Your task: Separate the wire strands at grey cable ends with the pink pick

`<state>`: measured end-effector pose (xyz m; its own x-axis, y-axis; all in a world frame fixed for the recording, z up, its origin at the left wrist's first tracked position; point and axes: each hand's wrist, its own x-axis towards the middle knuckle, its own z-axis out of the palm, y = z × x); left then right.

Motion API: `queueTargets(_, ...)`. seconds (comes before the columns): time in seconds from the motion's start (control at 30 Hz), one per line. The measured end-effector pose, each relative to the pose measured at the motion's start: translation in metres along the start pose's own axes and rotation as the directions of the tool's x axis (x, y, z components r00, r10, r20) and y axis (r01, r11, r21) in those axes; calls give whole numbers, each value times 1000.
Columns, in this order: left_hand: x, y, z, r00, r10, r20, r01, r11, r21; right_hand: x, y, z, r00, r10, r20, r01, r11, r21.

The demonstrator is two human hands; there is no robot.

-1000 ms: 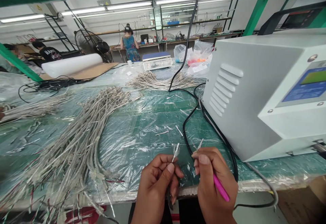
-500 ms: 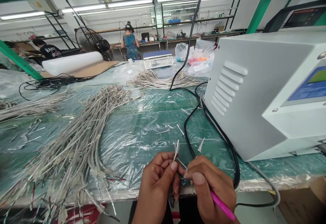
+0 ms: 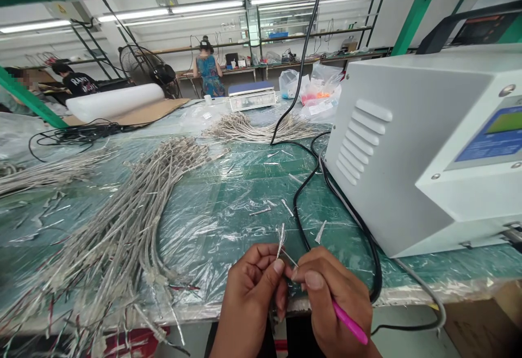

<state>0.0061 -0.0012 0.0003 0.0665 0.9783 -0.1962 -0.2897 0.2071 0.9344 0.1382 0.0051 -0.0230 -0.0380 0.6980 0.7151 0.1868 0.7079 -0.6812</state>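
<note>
Between the thumb and forefinger of my left hand (image 3: 255, 293) is pinched the end of a shielded cable (image 3: 281, 241), its frayed silvery braid pointing up. My right hand (image 3: 332, 293) is closed around a pick with a pink handle (image 3: 348, 322). The pick's thin metal shaft (image 3: 290, 259) reaches left to the braid, just above my left thumb. The rest of the held cable is hidden by my hands. To the left lies a large bundle of grey cables (image 3: 150, 195), with foil and coloured wire ends toward the table's front edge.
A grey-white machine (image 3: 379, 146) stands on the right, with black cables (image 3: 299, 211) running beside it. Foil scraps (image 3: 261, 211) lie on the plastic-covered table (image 3: 212, 227). Farther back are another cable bundle (image 3: 244, 127), a white roll (image 3: 116, 101) and a fan (image 3: 142, 67). People sit beyond.
The pick and my right hand have shifted slightly left and up, while my left hand keeps its pinch on the cable. The whole view has moved a little.
</note>
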Motion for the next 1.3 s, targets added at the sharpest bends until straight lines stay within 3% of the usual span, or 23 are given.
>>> queueTargets(0.2, -1, 1, 1, 1000, -19, -2, 19, 1000, -11, 4, -3, 3, 999, 34, -40, -36, 998, -52)
queueTargets(0.5, 0, 4, 4, 1000, -17, 9, 17, 1000, 6, 5, -1, 8, 969, 136, -208, -150, 987, -50)
queueTargets(0.7, -3, 3, 3, 1000, 6, -29, -9, 997, -77, 7, 1, 8, 901, 267, -341, -294, 955, -28)
queueTargets(0.77, -4, 2, 3, 999, 18, -29, -21, 995, -100, 5, 1, 6, 910, 265, -320, -282, 959, -8)
queueTargets(0.93, -4, 2, 1, 1000, -5, -14, 4, 998, -59, -4, -1, 0, 987, 100, -126, -93, 994, 57)
queueTargets(1.07, -3, 0, 0, 999, -18, -26, 17, 999, -34, -5, -2, -1, 996, 27, -84, -19, 995, 95)
queueTargets(1.3, -2, 1, 2, 999, -28, -32, 26, 999, -48, -2, 0, -1, 1000, 17, -17, -16, 997, 69)
